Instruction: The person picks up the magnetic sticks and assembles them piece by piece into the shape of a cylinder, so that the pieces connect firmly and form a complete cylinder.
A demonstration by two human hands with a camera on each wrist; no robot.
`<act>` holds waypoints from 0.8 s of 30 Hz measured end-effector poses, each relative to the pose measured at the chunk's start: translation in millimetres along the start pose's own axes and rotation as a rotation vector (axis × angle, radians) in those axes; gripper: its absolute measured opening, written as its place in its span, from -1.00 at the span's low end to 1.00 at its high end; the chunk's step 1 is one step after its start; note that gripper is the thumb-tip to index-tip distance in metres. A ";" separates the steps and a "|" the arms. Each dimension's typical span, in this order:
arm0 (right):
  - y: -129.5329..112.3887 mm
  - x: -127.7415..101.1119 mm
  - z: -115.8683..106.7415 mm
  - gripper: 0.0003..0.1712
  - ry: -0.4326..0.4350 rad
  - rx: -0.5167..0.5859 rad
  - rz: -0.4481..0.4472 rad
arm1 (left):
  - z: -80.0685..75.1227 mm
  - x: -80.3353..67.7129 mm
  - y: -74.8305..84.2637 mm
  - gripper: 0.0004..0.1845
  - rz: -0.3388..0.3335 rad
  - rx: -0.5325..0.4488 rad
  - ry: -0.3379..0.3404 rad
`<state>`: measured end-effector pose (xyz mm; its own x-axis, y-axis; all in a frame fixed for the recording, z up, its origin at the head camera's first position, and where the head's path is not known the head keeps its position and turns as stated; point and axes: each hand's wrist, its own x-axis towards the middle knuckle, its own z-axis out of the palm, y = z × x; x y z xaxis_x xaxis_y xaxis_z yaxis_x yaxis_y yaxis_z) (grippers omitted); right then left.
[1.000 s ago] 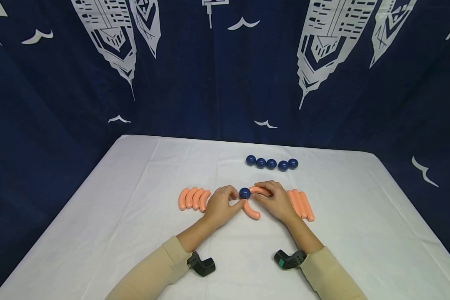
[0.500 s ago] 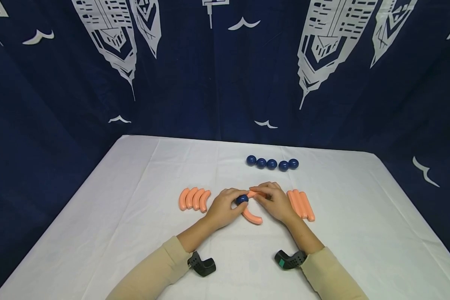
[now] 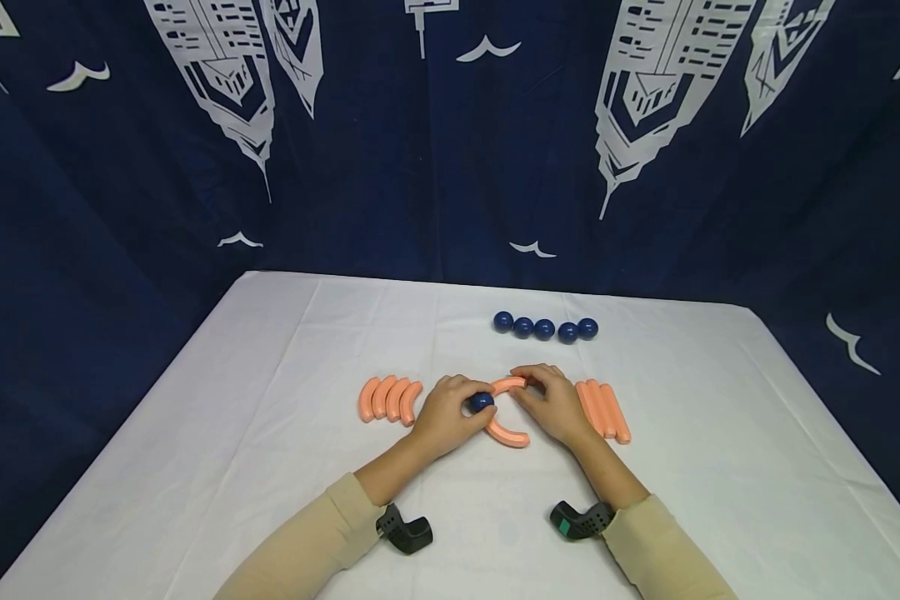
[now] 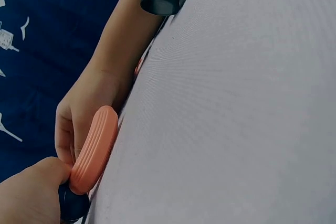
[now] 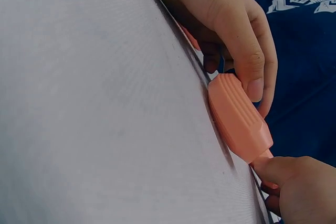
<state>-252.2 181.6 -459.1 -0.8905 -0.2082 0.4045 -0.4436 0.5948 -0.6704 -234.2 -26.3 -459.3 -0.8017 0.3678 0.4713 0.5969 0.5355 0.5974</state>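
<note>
- Left hand (image 3: 444, 414) has its fingers curled round a small dark-blue plastic ball (image 3: 482, 402), holding it on the white tablecloth (image 3: 270, 467) at table centre.
- Right hand (image 3: 553, 404) pinches the upper salmon-orange curved plastic segment (image 3: 508, 384) with thumb and fingertips; grip is narrow, fingers bent over the piece's right end.
- Key relation: the ball sits at about 9 o'clock from the right hand, touching or just beside the left ends of both curved pieces.
- Upper segment runs roughly from 9 to 3 o'clock, arching up; its left tip meets the ball.
- Second salmon-orange curved plastic segment (image 3: 508, 435) lies at 5 o'clock from the ball, long axis running from 10 towards 4 o'clock, curling up at its right end; no hand grips it, and the left thumb is near its upper tip.
- Together the 2 segments and the ball form a C shape opening towards 3 o'clock.
- The left hand is nearer the ball; the right hand is nearer the upper segment.
- Right wrist view shows the ribbed segment (image 5: 239, 116) under the right fingertips (image 5: 254, 85), tip pointing at the left hand (image 5: 289, 182).
- Left wrist view: the lower segment (image 4: 94, 148) lies just beside the ball (image 4: 73, 205).
- Spare parts: 4 curved pieces (image 3: 388, 398) at 9 o'clock, 3 straight pieces (image 3: 603, 410) at 3 o'clock, 5 blue balls (image 3: 544, 327) at 12 to 1 o'clock, well apart.
</note>
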 end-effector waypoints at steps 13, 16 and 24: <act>-0.7 0.0 -0.3 -0.73 0.016 0.018 0.017 | 0.5 -0.2 0.4 -0.75 -0.004 0.012 0.028; -1.4 0.7 -1.0 -0.71 0.017 0.049 0.033 | 0.2 -0.1 0.8 -0.76 -0.009 0.013 0.033; -5.6 5.3 -8.6 -0.70 0.022 0.073 0.081 | 0.5 0.1 0.7 -0.75 -0.024 0.023 0.027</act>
<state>-253.5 183.9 -447.9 -0.9218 -0.1441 0.3600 -0.3769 0.5509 -0.7446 -233.9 -25.5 -459.2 -0.8141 0.3344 0.4747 0.5767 0.5610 0.5938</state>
